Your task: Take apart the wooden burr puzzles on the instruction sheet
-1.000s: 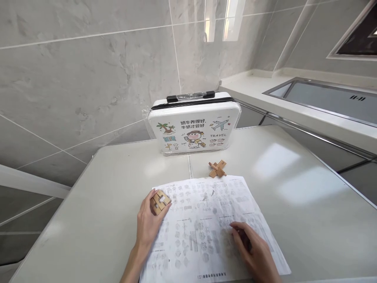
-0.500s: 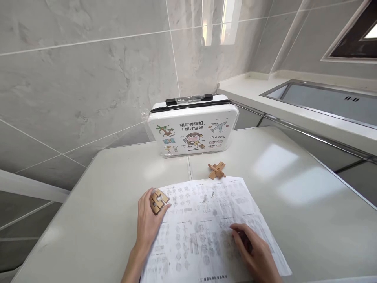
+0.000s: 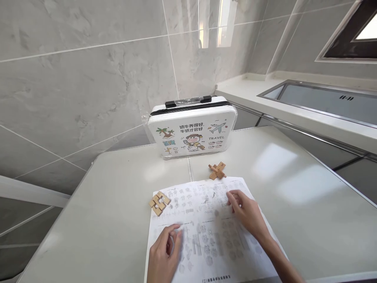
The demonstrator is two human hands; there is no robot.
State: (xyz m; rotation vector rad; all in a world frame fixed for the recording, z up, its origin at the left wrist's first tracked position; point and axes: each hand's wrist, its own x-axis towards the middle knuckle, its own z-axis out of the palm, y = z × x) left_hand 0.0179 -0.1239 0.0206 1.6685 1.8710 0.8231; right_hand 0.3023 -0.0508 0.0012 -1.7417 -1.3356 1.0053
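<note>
A large printed sheet of puzzle diagrams lies on the pale table. My left hand rests on the sheet's lower left part, fingers loosely curled, holding nothing. My right hand lies on the sheet's upper right part with fingers stretched toward the far edge, empty. A wooden block puzzle sits free at the sheet's top left corner, beyond my left hand. A second, cross-shaped wooden puzzle lies just past the sheet's far edge, ahead of my right hand.
A small white suitcase-shaped box with cartoon prints and a black handle stands against the tiled wall at the table's back. To the right runs a white counter with a steel sink.
My left hand let go of the wooden block puzzle and drew back toward me onto the sheet. My right hand slid forward up the sheet toward the cross-shaped puzzle.
</note>
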